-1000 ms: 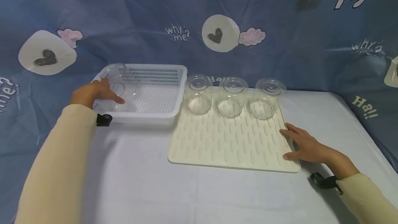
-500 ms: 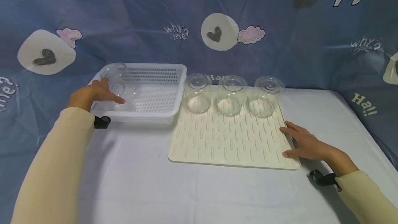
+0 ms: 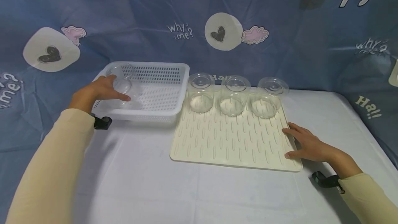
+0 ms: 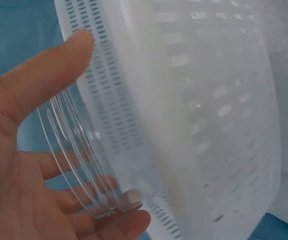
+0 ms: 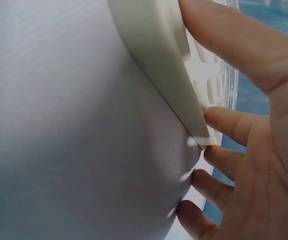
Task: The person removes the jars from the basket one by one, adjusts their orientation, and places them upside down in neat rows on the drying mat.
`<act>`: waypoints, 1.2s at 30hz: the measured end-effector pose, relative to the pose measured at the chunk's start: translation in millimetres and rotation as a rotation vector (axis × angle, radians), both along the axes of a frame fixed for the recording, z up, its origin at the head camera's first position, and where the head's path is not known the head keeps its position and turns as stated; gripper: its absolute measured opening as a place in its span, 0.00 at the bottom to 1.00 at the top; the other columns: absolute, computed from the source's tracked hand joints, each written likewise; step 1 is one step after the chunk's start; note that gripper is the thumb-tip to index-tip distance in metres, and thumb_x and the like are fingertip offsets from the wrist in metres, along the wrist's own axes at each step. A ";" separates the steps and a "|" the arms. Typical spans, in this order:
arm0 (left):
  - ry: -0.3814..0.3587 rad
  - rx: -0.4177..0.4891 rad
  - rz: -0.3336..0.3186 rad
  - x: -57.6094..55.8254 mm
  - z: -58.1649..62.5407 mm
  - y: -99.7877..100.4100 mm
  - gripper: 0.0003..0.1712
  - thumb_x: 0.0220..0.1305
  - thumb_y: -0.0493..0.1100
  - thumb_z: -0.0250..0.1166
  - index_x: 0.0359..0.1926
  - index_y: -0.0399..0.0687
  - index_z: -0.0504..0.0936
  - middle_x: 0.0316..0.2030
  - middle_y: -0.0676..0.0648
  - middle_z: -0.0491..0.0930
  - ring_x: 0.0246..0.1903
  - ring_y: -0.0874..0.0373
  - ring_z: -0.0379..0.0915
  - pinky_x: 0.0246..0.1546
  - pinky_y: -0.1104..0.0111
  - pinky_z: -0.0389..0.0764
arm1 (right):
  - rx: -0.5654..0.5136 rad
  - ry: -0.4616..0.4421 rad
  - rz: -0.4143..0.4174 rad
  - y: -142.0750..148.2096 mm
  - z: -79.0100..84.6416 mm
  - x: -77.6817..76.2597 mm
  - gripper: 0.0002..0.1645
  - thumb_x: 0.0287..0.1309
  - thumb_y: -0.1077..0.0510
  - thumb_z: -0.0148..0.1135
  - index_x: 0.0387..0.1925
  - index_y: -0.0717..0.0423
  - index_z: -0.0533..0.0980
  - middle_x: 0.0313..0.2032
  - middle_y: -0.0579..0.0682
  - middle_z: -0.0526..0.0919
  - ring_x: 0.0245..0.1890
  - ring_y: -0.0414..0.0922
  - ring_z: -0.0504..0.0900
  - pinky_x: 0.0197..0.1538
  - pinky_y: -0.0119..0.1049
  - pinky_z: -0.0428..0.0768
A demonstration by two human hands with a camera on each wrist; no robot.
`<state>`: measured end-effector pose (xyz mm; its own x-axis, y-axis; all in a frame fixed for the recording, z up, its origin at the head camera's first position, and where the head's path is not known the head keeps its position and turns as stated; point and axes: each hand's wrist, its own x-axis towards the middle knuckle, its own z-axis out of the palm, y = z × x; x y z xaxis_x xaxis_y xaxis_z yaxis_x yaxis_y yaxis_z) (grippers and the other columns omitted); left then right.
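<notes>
In the head view, my left hand (image 3: 101, 91) is over the left end of a white slotted basket (image 3: 155, 113), gripping a clear cup (image 3: 122, 85) inside it. The left wrist view shows the thumb and fingers spread around the clear cup's ridged side (image 4: 81, 155); part of the cup is hidden by the hand. On the right, my right hand (image 3: 311, 145) rests with loosely extended fingers at the right edge of a cream ridged mat (image 3: 230, 144). Its thumb touches the mat's edge, and some fingertips touch the white cloth beside it.
Three clear cups stand in a row along the mat's back: a left cup (image 3: 201, 94), a middle cup (image 3: 234, 96) and a right cup (image 3: 267, 98). A white cloth (image 3: 140, 182) covers the table. Behind hangs a blue printed curtain (image 3: 161, 6).
The left hand and the clear cup in the basket have shifted slightly to the right. The right hand stays at the mat's edge. The whole head view has moved a little.
</notes>
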<state>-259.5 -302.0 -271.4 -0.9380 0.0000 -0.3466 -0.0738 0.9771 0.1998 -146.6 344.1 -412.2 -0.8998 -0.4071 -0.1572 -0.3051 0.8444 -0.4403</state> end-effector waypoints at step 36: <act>0.756 0.473 -0.009 75.5 50.9 74.8 0.63 0.50 0.54 0.77 0.79 0.58 0.46 0.75 0.42 0.54 0.70 0.42 0.56 0.64 0.39 0.63 | 0.007 -0.015 -0.010 -1.3 4.1 -0.7 0.55 0.46 0.46 0.77 0.68 0.67 0.62 0.71 0.77 0.51 0.66 0.77 0.55 0.59 0.75 0.64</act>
<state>-184.1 -227.2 -220.5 -0.9152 -0.0055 0.4031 0.2483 0.7800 0.5744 -147.3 342.7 -408.0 -0.9013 -0.3972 -0.1731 -0.2905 0.8503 -0.4388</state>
